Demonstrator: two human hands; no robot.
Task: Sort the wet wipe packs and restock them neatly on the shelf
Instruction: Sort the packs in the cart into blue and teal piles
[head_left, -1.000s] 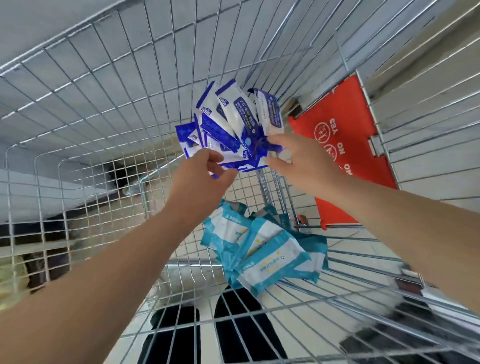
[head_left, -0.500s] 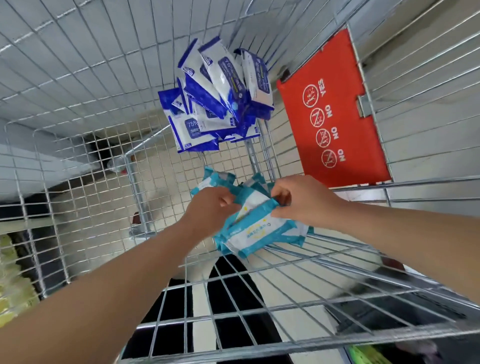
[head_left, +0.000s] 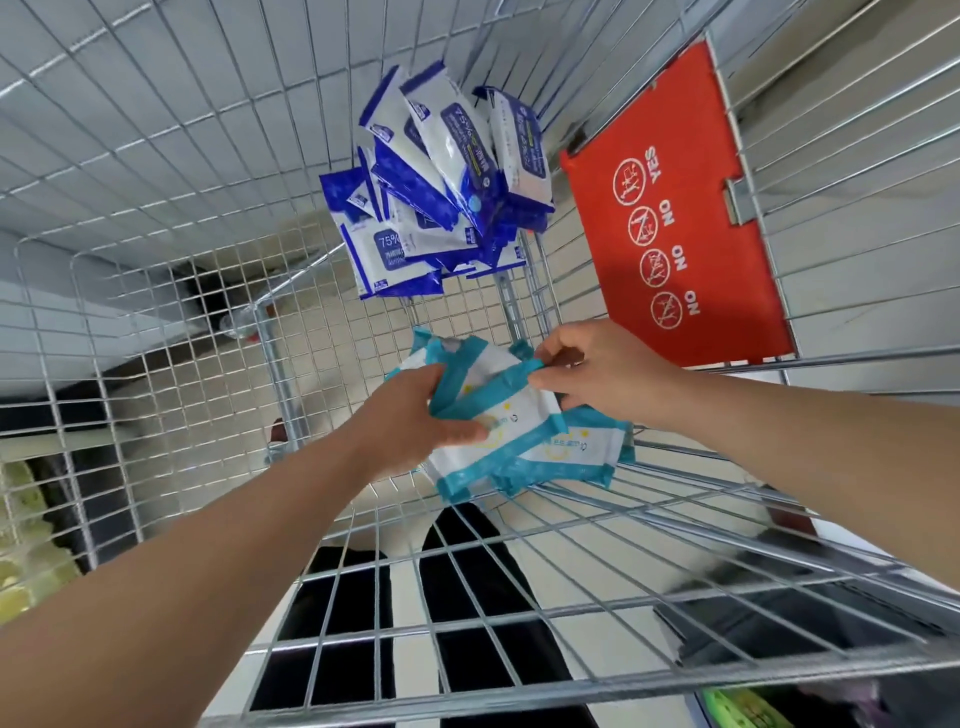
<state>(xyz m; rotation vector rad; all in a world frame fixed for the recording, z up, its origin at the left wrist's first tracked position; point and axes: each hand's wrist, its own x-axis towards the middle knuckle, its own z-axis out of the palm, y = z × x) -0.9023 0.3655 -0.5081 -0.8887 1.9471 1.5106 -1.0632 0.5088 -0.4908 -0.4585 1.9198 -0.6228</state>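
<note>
Left hand (head_left: 415, 415) grips the left edge of the teal packs (head_left: 524, 447), thumb on top, low in the cart (head_left: 519, 693). Beyond them, blue packs (head_left: 441, 208) lie heaped against the far wall. Right hand (head_left: 608, 374) pinches the top teal pack's right end, just near of the red flap (head_left: 675, 218).

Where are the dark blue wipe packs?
Head view: the dark blue packs lie inside the wire cart, left of the red flap, beyond the teal packs.
</note>
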